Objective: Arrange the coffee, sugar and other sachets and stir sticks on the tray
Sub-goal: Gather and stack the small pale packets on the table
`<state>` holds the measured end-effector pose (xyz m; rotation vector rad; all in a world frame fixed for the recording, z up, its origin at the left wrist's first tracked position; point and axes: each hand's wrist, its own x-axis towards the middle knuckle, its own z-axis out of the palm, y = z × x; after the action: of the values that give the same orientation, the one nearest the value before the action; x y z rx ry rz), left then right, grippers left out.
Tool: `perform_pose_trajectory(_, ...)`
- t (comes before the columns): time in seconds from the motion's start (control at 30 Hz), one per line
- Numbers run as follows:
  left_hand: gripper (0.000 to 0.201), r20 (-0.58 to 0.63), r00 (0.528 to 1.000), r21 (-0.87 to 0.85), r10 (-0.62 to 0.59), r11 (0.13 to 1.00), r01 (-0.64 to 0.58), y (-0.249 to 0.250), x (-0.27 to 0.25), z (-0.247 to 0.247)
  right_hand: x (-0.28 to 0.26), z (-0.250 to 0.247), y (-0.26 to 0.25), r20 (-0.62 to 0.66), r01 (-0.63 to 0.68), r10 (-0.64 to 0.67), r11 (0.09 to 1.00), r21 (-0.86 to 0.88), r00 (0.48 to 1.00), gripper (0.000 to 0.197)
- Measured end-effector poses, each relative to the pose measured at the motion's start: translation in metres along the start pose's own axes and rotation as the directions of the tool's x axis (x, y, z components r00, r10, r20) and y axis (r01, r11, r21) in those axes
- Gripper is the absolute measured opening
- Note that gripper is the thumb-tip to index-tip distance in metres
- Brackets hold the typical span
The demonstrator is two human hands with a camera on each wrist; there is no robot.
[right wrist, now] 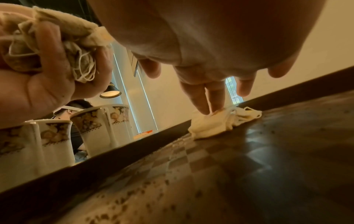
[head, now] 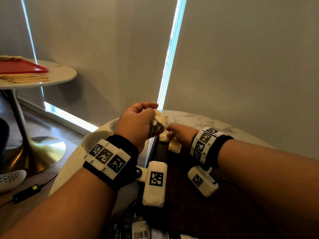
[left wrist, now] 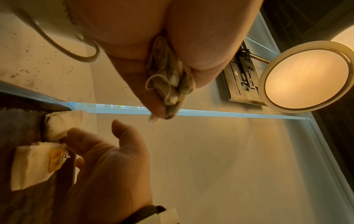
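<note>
Gathering step, I'd say. Two cups (head: 96,138) sit just left of the left hand (head: 136,125), which is closed round a bunch of tea bags (head: 158,123), strings dangling. Right of it the right hand (head: 181,133), fingers straight, touches a loose bag (right wrist: 210,125) on the dark tray (head: 189,213); another w/ a yellow tag (left wrist: 34,165) lies beside, prob. a tea bag too. Next: pinch the loose one, then lay them out neatly.
</note>
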<state>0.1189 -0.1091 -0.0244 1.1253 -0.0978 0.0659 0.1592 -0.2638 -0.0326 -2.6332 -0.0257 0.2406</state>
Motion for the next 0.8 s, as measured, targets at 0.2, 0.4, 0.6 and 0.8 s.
perform_pose_trajectory(0.2, 0.022, 0.0, 1.0, -0.01, -0.009, 1.0, 0.009, -0.001, -0.001, 0.001, -0.003, -0.018, 0.007, -0.124, -0.016, -0.001, 0.99, -0.142, 0.992, 0.03)
perform_pose_trajectory(0.4, 0.022, 0.004, 1.0, 0.002, -0.01, 1.0, 0.01, 0.0, -0.001, 0.001, -0.013, -0.009, 0.011, 0.05, 0.059, -0.046, 0.951, -0.305, 0.998, 0.034)
perform_pose_trajectory(0.6, 0.022, 0.01, 1.0, 0.002, -0.011, 1.0, 0.011, -0.001, -0.002, 0.001, -0.018, -0.002, 0.014, 0.157, 0.142, -0.072, 0.859, -0.492, 0.985, 0.035)
perform_pose_trajectory(0.8, 0.022, -0.008, 1.0, 0.003, -0.006, 1.0, 0.006, -0.002, 0.002, 0.001, -0.021, -0.008, 0.024, 0.139, 0.151, -0.094, 0.856, -0.494, 0.986, 0.034)
